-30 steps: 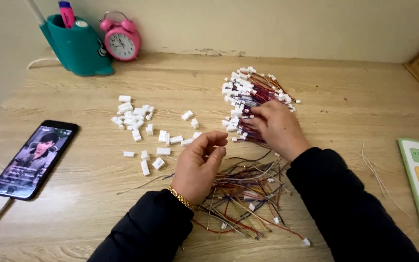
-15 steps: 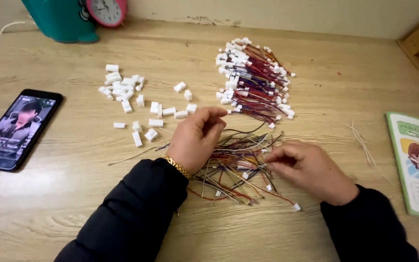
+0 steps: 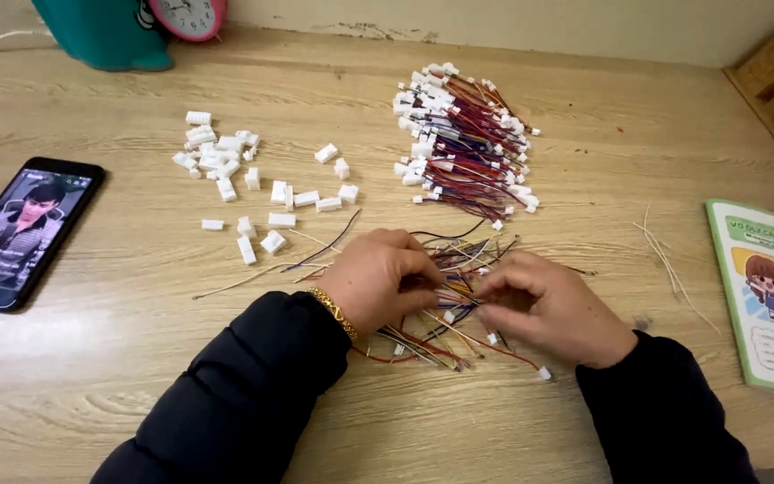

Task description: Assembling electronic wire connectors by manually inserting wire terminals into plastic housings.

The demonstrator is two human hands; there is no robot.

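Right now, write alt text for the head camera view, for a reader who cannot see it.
Two hands, the left hand and the right hand, pinch at a loose tangle of thin coloured wires on a wooden table. Beyond lie a pile of wires with white plugs and scattered white plastic connectors; a phone lies at the left, a booklet at the right.

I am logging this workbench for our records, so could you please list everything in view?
table: one, light wood, under everything
loose wires: many, mixed colours, near middle, under both hands
finished wires: one pile, red and dark with white plugs, far middle
white plugs: many, scattered far left of middle
phone: one, black, screen lit, left edge
pen pot: one, teal, far left
alarm clock: one, pink, beside the pot
booklet: one, green-edged, right edge
left hand: in the loose wires
right hand: pinching wires
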